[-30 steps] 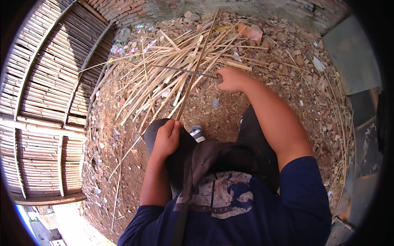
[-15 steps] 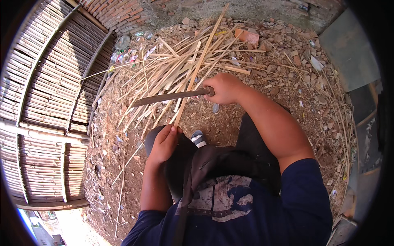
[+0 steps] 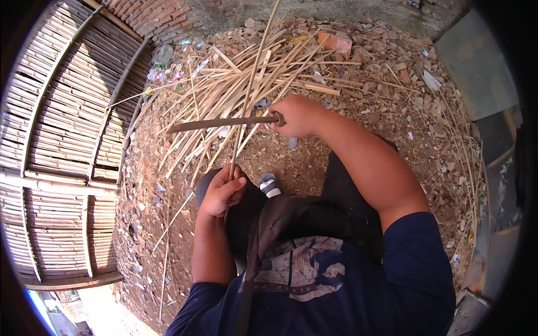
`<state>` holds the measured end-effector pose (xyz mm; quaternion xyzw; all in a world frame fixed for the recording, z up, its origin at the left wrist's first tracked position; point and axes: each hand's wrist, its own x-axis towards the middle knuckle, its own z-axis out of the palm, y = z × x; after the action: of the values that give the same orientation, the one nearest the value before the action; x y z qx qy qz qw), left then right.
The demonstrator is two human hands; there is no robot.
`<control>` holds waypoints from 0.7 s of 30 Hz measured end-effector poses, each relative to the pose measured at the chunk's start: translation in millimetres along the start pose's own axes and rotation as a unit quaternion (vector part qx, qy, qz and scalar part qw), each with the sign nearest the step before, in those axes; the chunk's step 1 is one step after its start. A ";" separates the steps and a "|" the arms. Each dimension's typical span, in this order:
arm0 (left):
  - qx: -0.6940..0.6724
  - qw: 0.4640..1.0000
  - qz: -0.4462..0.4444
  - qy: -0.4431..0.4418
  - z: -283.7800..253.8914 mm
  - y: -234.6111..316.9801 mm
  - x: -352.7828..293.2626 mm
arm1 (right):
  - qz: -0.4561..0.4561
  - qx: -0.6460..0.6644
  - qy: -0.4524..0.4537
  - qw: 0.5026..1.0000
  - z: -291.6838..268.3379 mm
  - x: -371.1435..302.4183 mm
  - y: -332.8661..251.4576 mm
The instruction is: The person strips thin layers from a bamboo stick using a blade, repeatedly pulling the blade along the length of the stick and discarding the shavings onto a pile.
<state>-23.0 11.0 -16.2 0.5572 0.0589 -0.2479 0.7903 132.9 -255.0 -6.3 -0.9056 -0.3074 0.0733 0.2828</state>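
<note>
My left hand (image 3: 224,191) is closed round the lower part of a long bamboo strip (image 3: 250,84), near my left knee. The strip slants away from me over the pile and shows its narrow edge; a short tail comes out below the hand. In my right hand (image 3: 298,116) is the handle of a machete (image 3: 216,124), fingers wrapped round it. Its dark blade points left and crosses the strip above my left hand; whether blade and strip touch, I cannot tell. Beyond lies a loose pile of bamboo strips (image 3: 224,92).
A slatted bamboo wall (image 3: 67,112) stands on the left, a brick wall (image 3: 162,19) at the back. Rubble and a broken brick (image 3: 335,43) lie beyond the pile. Grey panels (image 3: 476,67) lean at the right. My sandalled foot (image 3: 270,186) is between my knees.
The bamboo strip has turned from its broad face to its narrow edge and slid down through my left hand, toward me. My right hand and the machete have shifted slightly left and away.
</note>
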 end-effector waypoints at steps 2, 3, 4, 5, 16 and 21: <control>0.034 0.999 -0.016 -0.002 4.4 -3.4 3.3 | -0.036 -0.070 0.000 0.997 3.2 -2.3 -3.8; 0.051 0.998 -0.025 -0.003 5.4 -4.2 5.3 | -0.055 -0.105 -0.001 0.993 5.0 -2.8 -5.0; 0.044 0.999 -0.018 -0.004 1.9 -5.9 8.5 | -0.029 -0.074 -0.019 0.997 4.0 0.5 -2.8; 0.038 0.999 -0.016 -0.009 -1.9 -10.2 14.9 | 0.004 -0.042 -0.037 0.998 -0.7 2.4 5.4; 0.095 0.995 -0.012 0.016 -0.5 -12.5 17.5 | -0.003 -0.115 -0.050 0.992 3.5 4.5 -6.9; 0.102 0.995 -0.011 0.020 -2.0 -14.8 25.5 | 0.039 -0.035 0.022 0.998 15.3 15.6 35.6</control>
<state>-7.2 0.8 -39.0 0.6389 0.0556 -0.2499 0.7254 159.1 -261.7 -38.1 -0.9276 -0.2681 0.0534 0.2547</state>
